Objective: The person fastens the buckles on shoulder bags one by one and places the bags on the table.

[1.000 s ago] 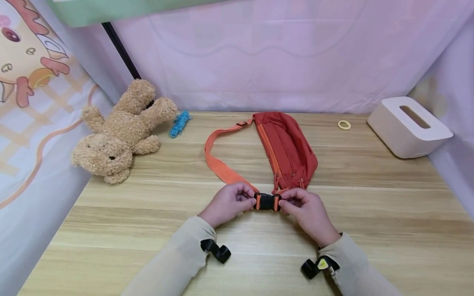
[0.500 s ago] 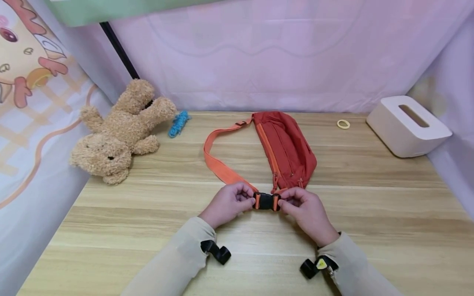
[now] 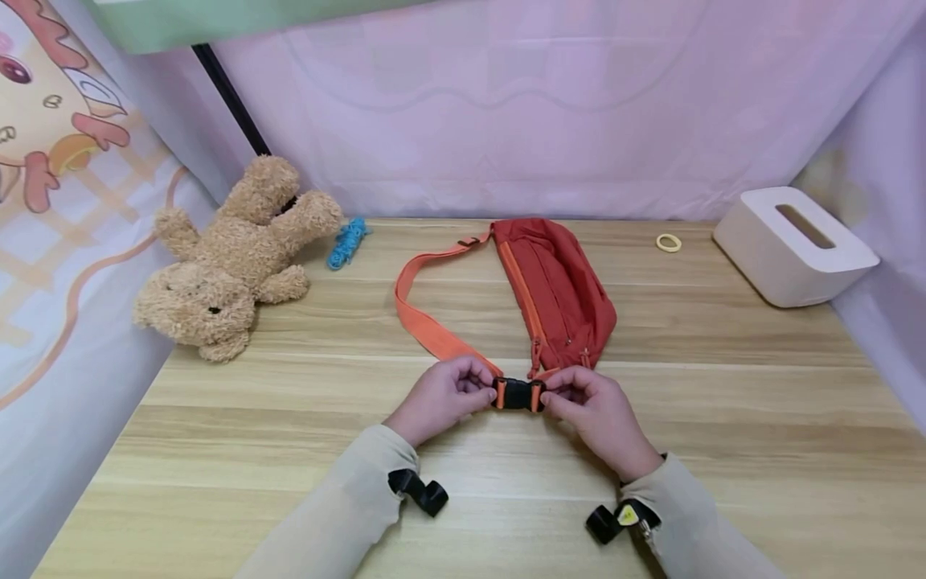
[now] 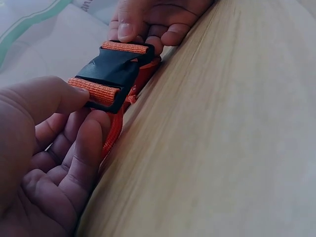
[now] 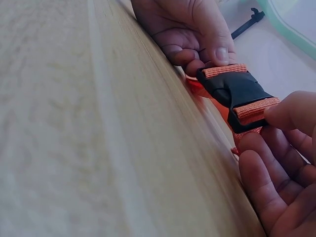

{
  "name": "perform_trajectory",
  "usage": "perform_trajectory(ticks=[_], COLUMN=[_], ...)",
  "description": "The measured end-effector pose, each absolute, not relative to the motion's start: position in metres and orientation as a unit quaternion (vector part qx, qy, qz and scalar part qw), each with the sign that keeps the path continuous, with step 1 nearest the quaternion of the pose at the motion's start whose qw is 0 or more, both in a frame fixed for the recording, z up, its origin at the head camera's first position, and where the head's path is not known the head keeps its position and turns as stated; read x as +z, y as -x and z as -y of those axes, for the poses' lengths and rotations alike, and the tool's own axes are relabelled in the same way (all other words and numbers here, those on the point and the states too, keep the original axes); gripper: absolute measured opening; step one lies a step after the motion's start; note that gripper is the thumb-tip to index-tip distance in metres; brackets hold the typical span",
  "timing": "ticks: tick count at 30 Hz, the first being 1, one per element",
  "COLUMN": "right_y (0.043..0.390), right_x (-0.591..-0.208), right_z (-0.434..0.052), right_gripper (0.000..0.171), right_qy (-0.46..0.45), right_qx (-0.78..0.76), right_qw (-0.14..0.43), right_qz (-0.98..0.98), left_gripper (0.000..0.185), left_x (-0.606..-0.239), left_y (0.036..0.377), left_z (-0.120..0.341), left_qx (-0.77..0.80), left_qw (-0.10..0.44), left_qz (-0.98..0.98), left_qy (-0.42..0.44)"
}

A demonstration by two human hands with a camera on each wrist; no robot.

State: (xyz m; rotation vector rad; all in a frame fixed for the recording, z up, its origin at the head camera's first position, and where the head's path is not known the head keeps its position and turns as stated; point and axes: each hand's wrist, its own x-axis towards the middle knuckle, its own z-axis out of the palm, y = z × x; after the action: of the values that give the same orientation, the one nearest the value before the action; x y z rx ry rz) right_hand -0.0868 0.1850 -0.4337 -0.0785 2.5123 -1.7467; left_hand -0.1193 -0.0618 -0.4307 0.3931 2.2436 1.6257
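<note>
Nearest, two beige sleeves reaching in over the wooden counter [image 3: 723, 418]. Left hand [image 3: 441, 396] pinching one end of the black buckle [image 3: 517, 395], thumb on top and fingers curled beneath. Right hand [image 3: 596, 410] pinching the other end the same way. Buckle closed, both halves joined, held just above the counter's near middle. Long axis running left to right between the two hands, an orange webbing loop at each end. In the left wrist view, left hand [image 4: 47, 158] gripping the near loop, buckle [image 4: 114, 74] pointing away toward the right hand [image 4: 153, 19]. In the right wrist view, the mirror of it: right hand [image 5: 281, 163] on the near loop, buckle [image 5: 236, 91] pointing toward the left hand [image 5: 190, 29].

Just beyond, the orange strap [image 3: 427, 322] curving from the buckle's left end out and back to the far end of the red waist bag [image 3: 557, 293]. Bag lying flat, long axis slanting from near right to far left, zippers facing up, near end just behind the buckle.

Farther off, a tan plush bear [image 3: 227, 261] lying at far left, a blue yarn bundle [image 3: 346, 241] beside it. At far right, a yellow ring [image 3: 669, 242] and a white tissue box [image 3: 792, 245].
</note>
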Motion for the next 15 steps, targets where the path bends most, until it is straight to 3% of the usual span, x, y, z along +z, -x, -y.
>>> perform_trajectory(ticks=[15], right_y=[0.0861], right_x=[-0.4316], right_z=[-0.1857], right_gripper=[0.013], right_qy=[0.029], right_qx=[-0.586], right_qw=[0.044], right_qz=[-0.809], left_gripper=[0.013], left_x=[-0.4363], left_y=[0.1218], left_z=[0.0632], left_qx=[0.588], left_qw=[0.165], left_qz=[-0.777], left_qy=[-0.151])
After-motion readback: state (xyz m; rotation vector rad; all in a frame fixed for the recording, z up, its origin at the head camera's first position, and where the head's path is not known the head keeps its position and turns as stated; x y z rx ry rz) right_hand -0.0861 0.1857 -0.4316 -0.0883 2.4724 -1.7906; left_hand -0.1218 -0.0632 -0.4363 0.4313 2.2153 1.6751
